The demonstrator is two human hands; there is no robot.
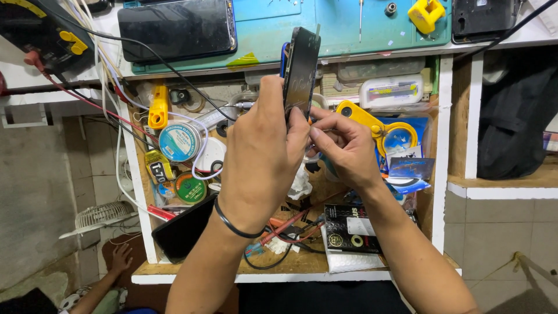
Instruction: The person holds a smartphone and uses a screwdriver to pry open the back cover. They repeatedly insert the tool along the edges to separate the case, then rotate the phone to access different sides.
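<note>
Phone (pixel 301 70), black, slim, edge-on, upright, pinched between both hands

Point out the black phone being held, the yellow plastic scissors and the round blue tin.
black phone (pixel 301 64), head view, back panel.
yellow plastic scissors (pixel 372 123), head view, handle.
round blue tin (pixel 178 141), head view, lid.

Under my hands (pixel 302 145) the drawer (pixel 290 264) is packed with tape rolls (pixel 180 141), wires (pixel 290 232) and boxes (pixel 351 229); only the blue mat (pixel 343 26) on the counter (pixel 110 29) offers open passage.
</note>
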